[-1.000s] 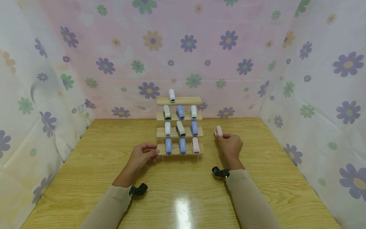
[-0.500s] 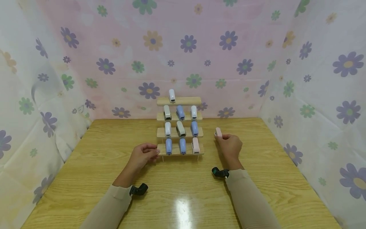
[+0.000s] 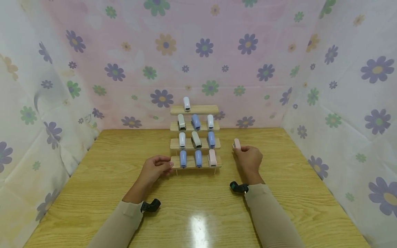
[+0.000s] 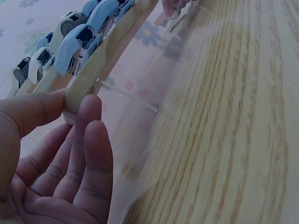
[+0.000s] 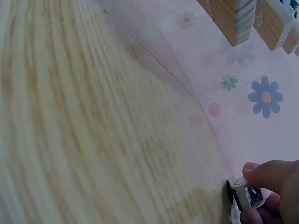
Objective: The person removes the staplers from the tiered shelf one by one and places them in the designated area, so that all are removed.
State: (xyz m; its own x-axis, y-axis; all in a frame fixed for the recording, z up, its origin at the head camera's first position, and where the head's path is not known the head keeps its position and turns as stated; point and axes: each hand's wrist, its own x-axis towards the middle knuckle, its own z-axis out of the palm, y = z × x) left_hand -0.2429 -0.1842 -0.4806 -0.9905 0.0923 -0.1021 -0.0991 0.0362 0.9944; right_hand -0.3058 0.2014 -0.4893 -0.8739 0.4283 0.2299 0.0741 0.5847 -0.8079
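A tiered wooden display rack (image 3: 206, 110) stands mid-table, bearing small staplers in white, blue, grey and pink. At its lowest shelf, my left hand (image 3: 152, 170) pinches the left end between thumb and index finger; the left wrist view shows this shelf end (image 4: 80, 91) close up, other fingers loosely bent. Right of the rack, my right hand (image 3: 251, 159) pinches a pink mini stapler (image 3: 237, 143) low over the table. In the right wrist view the stapler (image 5: 243, 195) sits between thumb and fingers, its dark lower edge close at the wood.
The wood-grain table (image 3: 198, 196) reaches back to a flowered cloth (image 3: 248, 82), which also hangs on both sides. A pink stapler (image 3: 212, 157) occupies the right end of the lowest shelf. A white stapler (image 3: 186, 103) stands alone on the top shelf.
My right hand has shifted very slightly toward me with the pink stapler, which has tipped a little. The left hand and the rack stay where they were.
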